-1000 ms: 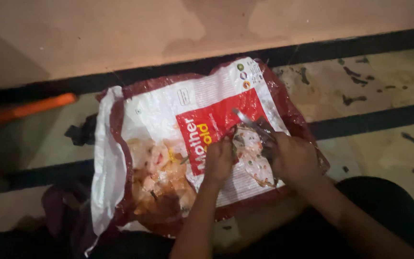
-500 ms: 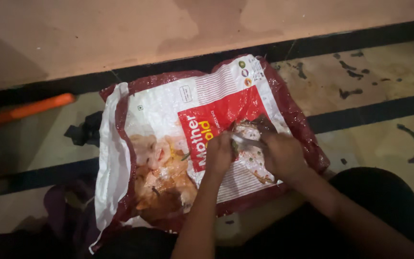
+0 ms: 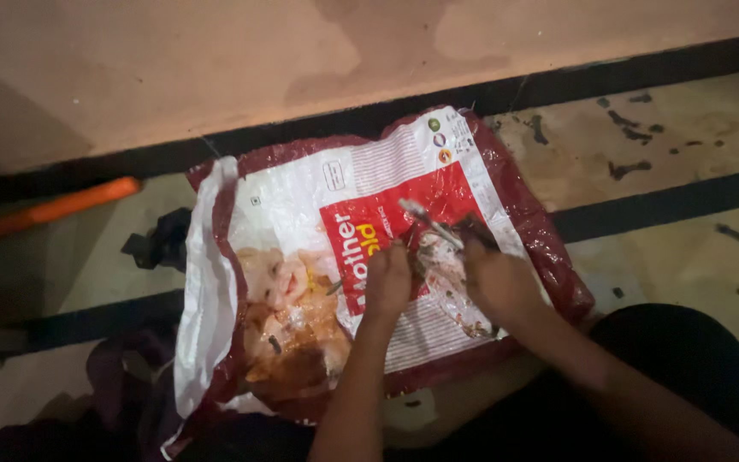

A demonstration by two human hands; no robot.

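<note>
A red and white printed plastic sack (image 3: 301, 197) lies flat on the floor. Both my hands rest on its right half. My left hand (image 3: 387, 281) is curled and presses down on a small pale and dark piece (image 3: 448, 267) lying on the sack. My right hand (image 3: 496, 281) grips a thin metal tool (image 3: 428, 222), whose shiny end points up and to the left over that piece. Dim light hides what the piece is and whether the tool is a knife or scissors.
An orange rod (image 3: 44, 212) lies on the floor at the left. A black crumpled object (image 3: 160, 244) sits by the sack's left edge, and dark cloth (image 3: 121, 385) lies at the lower left. A pale wall (image 3: 215, 68) rises behind. My dark-clothed leg (image 3: 686, 368) fills the lower right.
My hands have stayed over the same spot on the sack. The metal tool has shifted slightly against the small piece. The view has moved a little.
</note>
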